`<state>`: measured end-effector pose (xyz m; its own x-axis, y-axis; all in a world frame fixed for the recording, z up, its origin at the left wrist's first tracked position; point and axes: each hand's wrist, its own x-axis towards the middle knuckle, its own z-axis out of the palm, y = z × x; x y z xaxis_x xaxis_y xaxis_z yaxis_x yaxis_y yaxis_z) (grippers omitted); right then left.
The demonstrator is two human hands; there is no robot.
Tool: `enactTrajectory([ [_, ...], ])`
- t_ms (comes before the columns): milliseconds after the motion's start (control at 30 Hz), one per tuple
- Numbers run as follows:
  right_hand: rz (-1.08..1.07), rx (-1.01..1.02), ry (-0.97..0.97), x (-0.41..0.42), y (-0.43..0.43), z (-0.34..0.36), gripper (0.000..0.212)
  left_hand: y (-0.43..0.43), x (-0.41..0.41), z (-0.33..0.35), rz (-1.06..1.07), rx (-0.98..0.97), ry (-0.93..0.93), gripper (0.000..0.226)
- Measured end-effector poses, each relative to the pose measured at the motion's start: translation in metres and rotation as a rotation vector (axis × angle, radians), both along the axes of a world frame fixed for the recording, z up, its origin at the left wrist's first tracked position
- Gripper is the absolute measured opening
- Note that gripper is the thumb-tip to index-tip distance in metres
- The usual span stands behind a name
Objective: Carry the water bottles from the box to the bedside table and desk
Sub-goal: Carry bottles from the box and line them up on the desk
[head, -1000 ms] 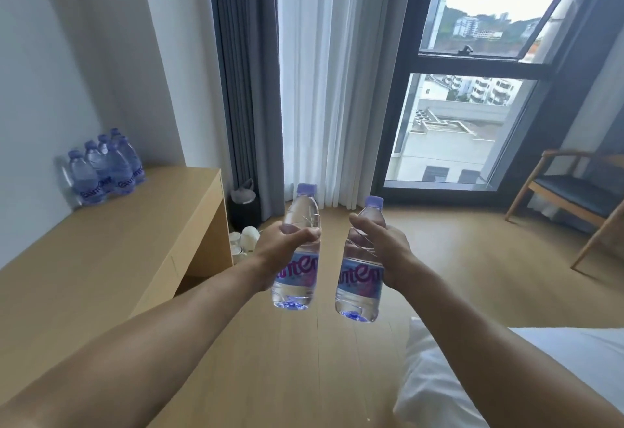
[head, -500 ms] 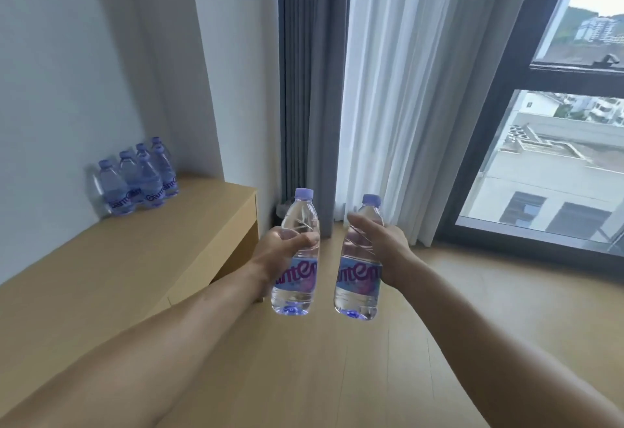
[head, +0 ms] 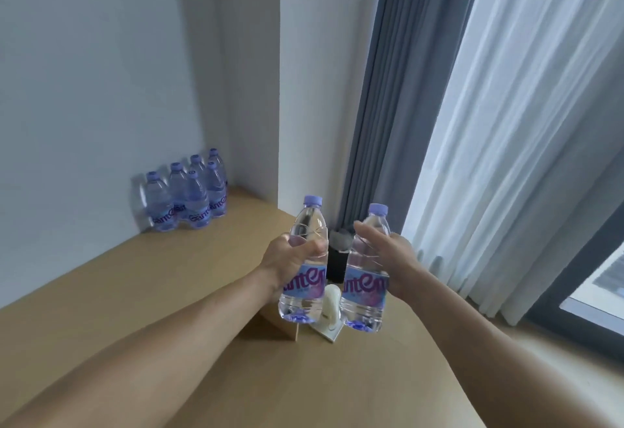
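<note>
Water bottles, two of them, and I'm holding one in each hand out in front of me. My left hand is wrapping its fingers round the upper body of the left bottle, just above the label. My right hand is gripping the right bottle from its outer side, thumb lying across the front. Both bottles are hanging upright in the air, side by side with a narrow gap between them. They're clear, ribbed plastic with lilac screw caps and glossy blue-purple labels, and water is showing through the ridged bases. They're hovering near the end of the desk, a smooth, pale wood-grain slab running along the plain white wall. In the desk's far corner, a cluster of matching bottles is standing tight against that wall. A grey curtain is hanging in heavy pleats, a sheer white curtain is falling in soft folds beside it, and a wood-look floor is spreading below.
</note>
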<state>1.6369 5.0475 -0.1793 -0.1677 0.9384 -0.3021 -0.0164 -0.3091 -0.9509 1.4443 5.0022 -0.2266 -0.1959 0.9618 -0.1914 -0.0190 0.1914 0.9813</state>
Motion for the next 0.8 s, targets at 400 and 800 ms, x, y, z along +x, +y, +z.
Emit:
enactTrajectory([
  [400, 0.319, 0.026, 0.023, -0.116, 0.181, -0.021, 0.041, 0.122, -0.081, -0.003, 0.277, -0.039, 0.02, 0.074],
  [800, 0.805, 0.044, 0.115, -0.226, 0.294, -0.03, 0.03, 0.169, -0.129, -0.002, 0.759, -0.052, -0.018, 0.05],
])
